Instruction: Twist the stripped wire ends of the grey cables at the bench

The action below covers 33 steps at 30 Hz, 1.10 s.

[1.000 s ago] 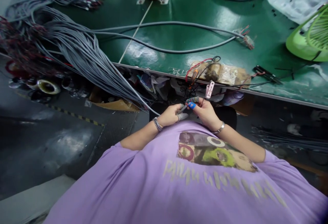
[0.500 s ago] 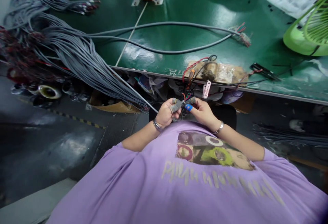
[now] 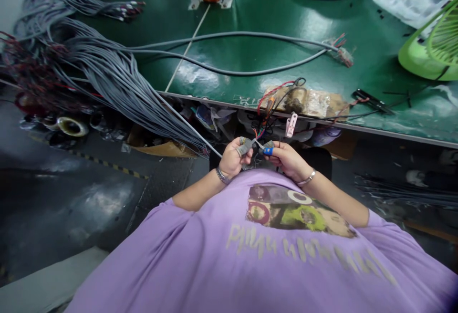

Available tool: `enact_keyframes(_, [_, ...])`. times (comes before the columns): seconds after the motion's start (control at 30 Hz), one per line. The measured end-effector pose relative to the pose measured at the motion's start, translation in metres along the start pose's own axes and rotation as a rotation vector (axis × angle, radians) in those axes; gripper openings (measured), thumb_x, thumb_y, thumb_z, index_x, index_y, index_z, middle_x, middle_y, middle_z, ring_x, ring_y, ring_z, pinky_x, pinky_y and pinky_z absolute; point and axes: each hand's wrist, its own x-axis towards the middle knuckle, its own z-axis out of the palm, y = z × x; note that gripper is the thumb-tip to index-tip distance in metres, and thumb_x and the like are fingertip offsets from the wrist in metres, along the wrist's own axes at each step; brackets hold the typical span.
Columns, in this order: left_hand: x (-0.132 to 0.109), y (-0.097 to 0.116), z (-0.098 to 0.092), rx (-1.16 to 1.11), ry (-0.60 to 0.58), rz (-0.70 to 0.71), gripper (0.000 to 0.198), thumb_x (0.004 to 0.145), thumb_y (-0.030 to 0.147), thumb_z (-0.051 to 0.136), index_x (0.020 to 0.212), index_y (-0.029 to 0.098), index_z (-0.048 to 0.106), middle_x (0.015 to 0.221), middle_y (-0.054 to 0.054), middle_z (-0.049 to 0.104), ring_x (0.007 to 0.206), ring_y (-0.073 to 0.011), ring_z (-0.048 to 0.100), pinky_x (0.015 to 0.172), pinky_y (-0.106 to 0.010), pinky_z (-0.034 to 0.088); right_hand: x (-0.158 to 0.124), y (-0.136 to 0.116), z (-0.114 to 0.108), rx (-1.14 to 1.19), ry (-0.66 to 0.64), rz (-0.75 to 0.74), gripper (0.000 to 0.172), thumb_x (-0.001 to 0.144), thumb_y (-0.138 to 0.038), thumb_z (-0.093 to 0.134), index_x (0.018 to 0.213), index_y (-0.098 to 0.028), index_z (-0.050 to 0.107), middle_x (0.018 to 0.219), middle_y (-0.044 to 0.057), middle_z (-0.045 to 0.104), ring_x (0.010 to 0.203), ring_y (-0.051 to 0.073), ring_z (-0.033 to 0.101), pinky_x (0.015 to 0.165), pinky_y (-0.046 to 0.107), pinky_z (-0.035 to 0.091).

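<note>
In front of my shirt, at the table's front edge, my left hand (image 3: 234,157) is closed around the end of a grey cable (image 3: 200,137), which runs in from the left. Thin coloured wires (image 3: 258,133) fan out above its fingers. Close on the right, my right hand (image 3: 286,159) is pinched, with a pale strand (image 3: 259,144) stretching from the cable end to its fingertips. Grey wraps cover some fingertips on both hands, and a blue wrap shows on the right thumb.
A thick bundle of grey cables (image 3: 118,81) hangs over the edge on the left. Two cables curve across the green table (image 3: 250,17). Near the front edge are a taped cardboard piece (image 3: 322,100), a pink clip (image 3: 291,125) and a black tool (image 3: 372,101). A green fan (image 3: 418,60) stands right.
My right hand has drawn slightly away to the right from my left hand, and the pale strand now shows between them. The left hand keeps its hold on the cable. The view has shifted slightly.
</note>
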Motion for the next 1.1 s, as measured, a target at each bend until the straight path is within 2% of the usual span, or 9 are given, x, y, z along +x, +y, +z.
enact_keyframes(0.13, [0.001,0.002,-0.003,-0.015,0.055,0.050,0.051,0.058,0.048,0.086,0.078,0.018,0.050,0.054,0.006,0.059,0.037,-0.0056,0.048,0.034,-0.014,0.022,0.002,0.002,0.000,0.000,0.180,-0.173,0.031,0.068,-0.041,0.073,0.084,-0.016,0.063,0.063,-0.003,0.053,0.051,0.006,0.034,0.043,0.019,0.018])
enact_keyframes(0.23, [-0.001,0.000,-0.004,0.025,0.037,0.032,0.051,0.059,0.050,0.086,0.078,0.018,0.049,0.054,0.006,0.059,0.037,-0.0052,0.048,0.034,-0.014,0.023,0.003,-0.001,0.005,-0.080,0.123,-0.347,0.045,0.075,-0.055,0.071,0.100,-0.017,0.066,0.080,0.002,0.063,0.062,0.010,0.047,0.050,0.021,0.034])
enact_keyframes(0.33, [-0.004,-0.002,-0.003,0.063,0.005,0.011,0.052,0.061,0.052,0.085,0.077,0.017,0.050,0.055,0.006,0.059,0.037,-0.0048,0.048,0.035,-0.014,0.024,0.007,-0.003,0.011,-0.210,0.079,-0.449,0.049,0.071,-0.056,0.078,0.099,-0.018,0.067,0.092,0.005,0.069,0.079,0.015,0.059,0.071,0.028,0.049])
enact_keyframes(0.4, [-0.006,-0.004,-0.001,0.085,-0.016,0.002,0.052,0.062,0.053,0.085,0.076,0.017,0.051,0.055,0.005,0.060,0.037,-0.0048,0.049,0.035,-0.014,0.026,0.010,-0.003,0.015,-0.247,0.124,-0.473,0.044,0.070,-0.054,0.079,0.091,-0.018,0.066,0.088,0.004,0.069,0.081,0.017,0.060,0.079,0.032,0.050])
enact_keyframes(0.53, [-0.006,-0.004,0.000,0.087,-0.028,-0.004,0.051,0.061,0.051,0.086,0.076,0.017,0.051,0.055,0.005,0.061,0.036,-0.0050,0.049,0.035,-0.014,0.026,0.011,-0.001,0.016,-0.284,0.170,-0.437,0.036,0.071,-0.050,0.075,0.081,-0.017,0.064,0.078,0.001,0.065,0.072,0.014,0.055,0.072,0.030,0.047])
enact_keyframes(0.73, [0.000,0.002,-0.005,-0.049,0.088,0.082,0.051,0.058,0.049,0.086,0.079,0.018,0.051,0.054,0.006,0.059,0.038,-0.0051,0.047,0.035,-0.014,0.026,0.006,0.003,0.007,-0.200,0.168,-0.153,0.033,0.065,-0.045,0.071,0.069,-0.019,0.052,0.058,-0.005,0.047,0.054,0.008,0.035,0.053,0.024,0.032])
enact_keyframes(0.83, [-0.001,0.003,-0.005,-0.038,0.070,0.068,0.051,0.058,0.049,0.086,0.078,0.018,0.051,0.053,0.006,0.058,0.038,-0.0055,0.047,0.035,-0.015,0.029,0.006,0.003,0.004,-0.244,0.261,-0.301,0.037,0.076,-0.055,0.063,0.076,-0.018,0.056,0.064,-0.002,0.051,0.058,0.011,0.040,0.057,0.025,0.036])
enact_keyframes(0.97, [-0.005,-0.001,-0.002,0.038,-0.019,0.037,0.051,0.061,0.052,0.086,0.077,0.018,0.051,0.054,0.005,0.059,0.038,-0.0056,0.049,0.037,-0.015,0.034,0.005,0.000,0.007,-0.437,0.135,-0.527,0.041,0.080,-0.056,0.067,0.095,-0.019,0.063,0.086,0.004,0.064,0.076,0.016,0.053,0.073,0.029,0.045])
enact_keyframes(1.1, [-0.004,0.003,-0.009,0.152,-0.186,-0.053,0.052,0.064,0.057,0.084,0.078,0.017,0.054,0.056,0.004,0.063,0.038,-0.0059,0.051,0.037,-0.015,0.036,0.002,-0.003,0.007,-0.573,0.076,-0.557,0.034,0.084,-0.053,0.067,0.082,-0.019,0.066,0.078,0.003,0.063,0.072,0.016,0.052,0.072,0.030,0.044])
